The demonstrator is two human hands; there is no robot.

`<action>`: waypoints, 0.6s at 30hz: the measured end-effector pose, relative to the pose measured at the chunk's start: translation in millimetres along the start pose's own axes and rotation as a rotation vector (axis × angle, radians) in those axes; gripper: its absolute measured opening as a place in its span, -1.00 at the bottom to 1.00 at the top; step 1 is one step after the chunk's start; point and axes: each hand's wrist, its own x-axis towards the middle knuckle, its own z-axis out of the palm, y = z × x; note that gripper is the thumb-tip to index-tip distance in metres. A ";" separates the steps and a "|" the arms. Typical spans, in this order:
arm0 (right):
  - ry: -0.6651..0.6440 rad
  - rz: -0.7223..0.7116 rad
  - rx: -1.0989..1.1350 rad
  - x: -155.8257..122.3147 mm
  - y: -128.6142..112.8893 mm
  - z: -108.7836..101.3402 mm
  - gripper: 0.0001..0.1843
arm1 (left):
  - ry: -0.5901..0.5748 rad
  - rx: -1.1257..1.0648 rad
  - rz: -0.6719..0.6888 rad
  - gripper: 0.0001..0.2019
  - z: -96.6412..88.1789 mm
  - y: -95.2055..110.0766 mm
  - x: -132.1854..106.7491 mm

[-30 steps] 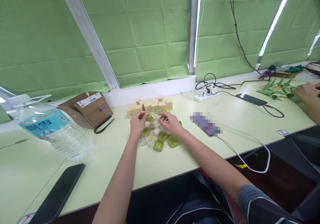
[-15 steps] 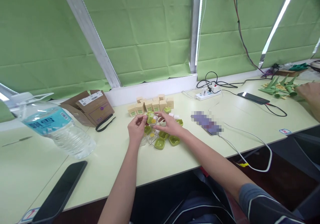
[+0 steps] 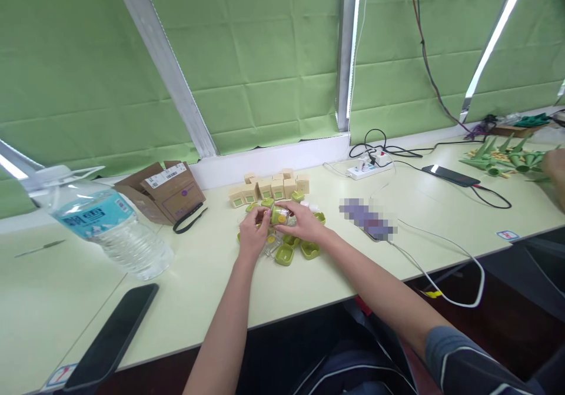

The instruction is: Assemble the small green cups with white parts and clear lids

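Note:
Between my two hands is a small green and clear plastic container [image 3: 279, 215] with a yellow round mark on its side. My left hand [image 3: 253, 235] pinches its left end with thumb and fingers. The fingers of my right hand [image 3: 305, 223] close around its right end. Just below lie several loose green plastic cups [image 3: 285, 255] and clear plastic pieces [image 3: 272, 244], partly covered by my hands. Behind them stands a cluster of small cream boxes [image 3: 265, 189], some with green windows.
A large water bottle [image 3: 106, 224], an open cardboard box [image 3: 165, 195] and a black phone [image 3: 112, 330] are on the left. A power strip [image 3: 369, 170], a blurred-out phone [image 3: 368, 218] and another phone [image 3: 450, 175] lie right. Another person's hand [image 3: 555, 168] is near green cones [image 3: 512, 158].
Both hands have moved slightly right and down with the container, which is now turned more onto its side. The other person's hand has shifted toward the right edge.

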 end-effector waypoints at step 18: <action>-0.037 -0.002 0.045 -2.1 -12.5 -5.8 -0.35 | -0.003 0.180 0.105 -0.76 -3.4 9.4 -3.5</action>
